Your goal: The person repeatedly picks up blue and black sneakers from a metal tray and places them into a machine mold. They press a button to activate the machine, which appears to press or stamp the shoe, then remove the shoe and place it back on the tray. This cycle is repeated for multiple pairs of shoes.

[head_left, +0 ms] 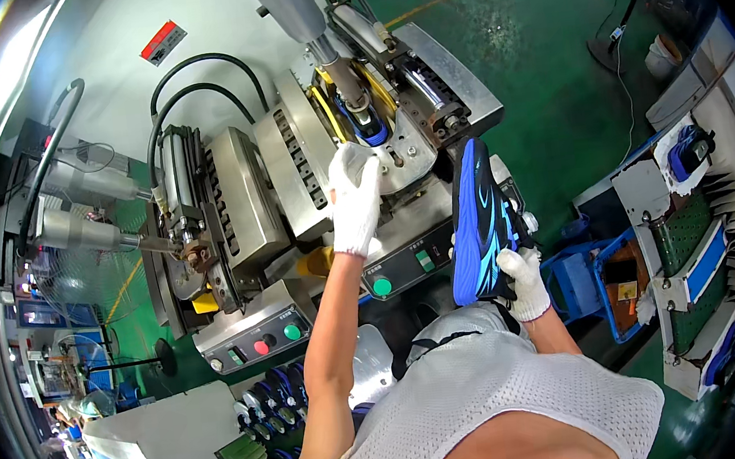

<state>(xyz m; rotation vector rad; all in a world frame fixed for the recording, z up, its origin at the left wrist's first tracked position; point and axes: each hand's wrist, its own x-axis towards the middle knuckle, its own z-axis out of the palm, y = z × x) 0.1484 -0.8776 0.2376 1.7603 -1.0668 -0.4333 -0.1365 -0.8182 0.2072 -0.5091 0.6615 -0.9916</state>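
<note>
My right hand [525, 284], in a white knit glove, grips a black-and-blue sports shoe [479, 231] by its lower end. The shoe stands on end in front of me, its thick blue sole toward the left. My left hand [354, 197], gloved too, reaches over the front of the press machine [296, 161], fingers stretched and thumb apart. Just beyond its fingertips, another blue-and-black shoe [366, 129] sits in the press between yellow side pads, under a metal ram [342, 75]. Whether the fingertips touch that shoe, I cannot tell.
Below the press are control panels with a green button [382, 287] and a red button [262, 346]. A second press station [193, 252] stands at left. Several shoes lie on a rack [266, 410] at lower left. At right are blue crates [619, 279] and a green conveyor [691, 240] carrying shoes.
</note>
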